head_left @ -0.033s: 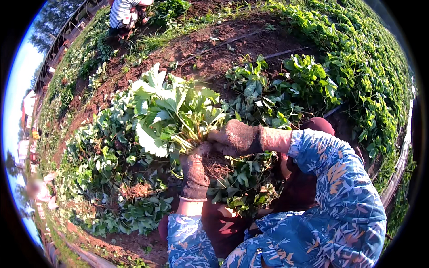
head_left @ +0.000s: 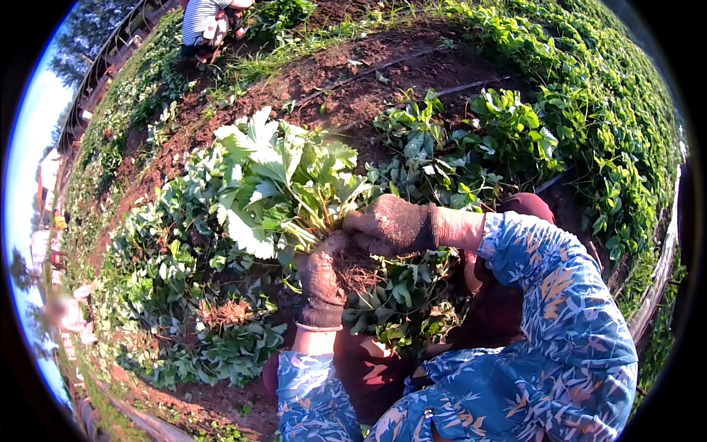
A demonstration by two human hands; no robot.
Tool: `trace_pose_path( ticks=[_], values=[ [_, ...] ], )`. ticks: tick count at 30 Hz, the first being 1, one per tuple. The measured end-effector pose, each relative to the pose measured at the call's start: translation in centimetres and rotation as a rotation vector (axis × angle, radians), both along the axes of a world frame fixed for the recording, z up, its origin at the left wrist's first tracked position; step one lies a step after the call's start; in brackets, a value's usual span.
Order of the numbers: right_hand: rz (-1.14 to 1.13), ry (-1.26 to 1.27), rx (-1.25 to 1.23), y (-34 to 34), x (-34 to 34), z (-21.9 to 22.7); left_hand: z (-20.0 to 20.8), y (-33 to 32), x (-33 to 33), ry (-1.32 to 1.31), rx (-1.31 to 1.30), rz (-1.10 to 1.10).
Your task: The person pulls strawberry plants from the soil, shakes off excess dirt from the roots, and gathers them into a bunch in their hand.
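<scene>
A bunch of strawberry plants [head_left: 283, 184] is gripped between my two hands, its broad, pale green leaves fanning out up and to the left. Below the stems, brown stringy roots [head_left: 357, 275] hang down. My left hand [head_left: 321, 283], in a soil-stained knit glove, closes around the base of the bunch from below. From the right, my right hand [head_left: 390, 227], gloved the same way, has its fingers curled in against the stems beside the left hand. Its fingertips are partly hidden by the stems and the other glove.
Heaps of pulled plants [head_left: 169, 276] lie to the left, and more leafy plants [head_left: 401, 295] lie under my hands. Bare brown soil [head_left: 346, 103] stretches beyond. Dense green rows [head_left: 582, 96] grow on the right. Another person [head_left: 206, 26] crouches at the far upper left.
The leafy end of the bunch has shifted very slightly to the left. Both hands keep their hold.
</scene>
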State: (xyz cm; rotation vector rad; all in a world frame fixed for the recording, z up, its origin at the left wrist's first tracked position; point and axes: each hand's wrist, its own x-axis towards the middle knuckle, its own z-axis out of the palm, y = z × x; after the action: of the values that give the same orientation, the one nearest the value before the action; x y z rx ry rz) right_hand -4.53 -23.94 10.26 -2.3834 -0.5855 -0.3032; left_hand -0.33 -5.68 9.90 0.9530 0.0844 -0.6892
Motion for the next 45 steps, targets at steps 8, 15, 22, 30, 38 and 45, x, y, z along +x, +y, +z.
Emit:
trace_pose_path(
  ticks=[8, 15, 22, 30, 38, 45],
  values=[
    [-0.163, -0.121, -0.111, -1.2, 1.5, 0.4, 0.7, 0.1, -0.5, -0.144, 0.168, -0.056],
    [-0.524, 0.068, -0.012, -5.5, 2.4, 1.8, -3.1, 2.9, 1.8, -0.003, -0.171, 0.000],
    [-0.061, 0.580, 0.663, -1.1, 2.4, 1.4, -2.1, 4.1, 2.2, 0.172, -0.263, -0.084],
    [-0.104, 0.577, -0.564, -1.9, 4.4, -4.7, 1.0, 6.7, 5.2, 0.114, -0.277, 0.227],
    [-0.321, 0.370, -0.002, -3.8, 19.6, -10.7, 2.0, 13.2, 9.7, -0.131, -0.099, 0.538],
    [-0.589, 0.623, 1.399, 5.0, 37.5, -22.8, -0.3, 15.1, 10.6, 0.110, -0.022, 0.692]
  ],
)
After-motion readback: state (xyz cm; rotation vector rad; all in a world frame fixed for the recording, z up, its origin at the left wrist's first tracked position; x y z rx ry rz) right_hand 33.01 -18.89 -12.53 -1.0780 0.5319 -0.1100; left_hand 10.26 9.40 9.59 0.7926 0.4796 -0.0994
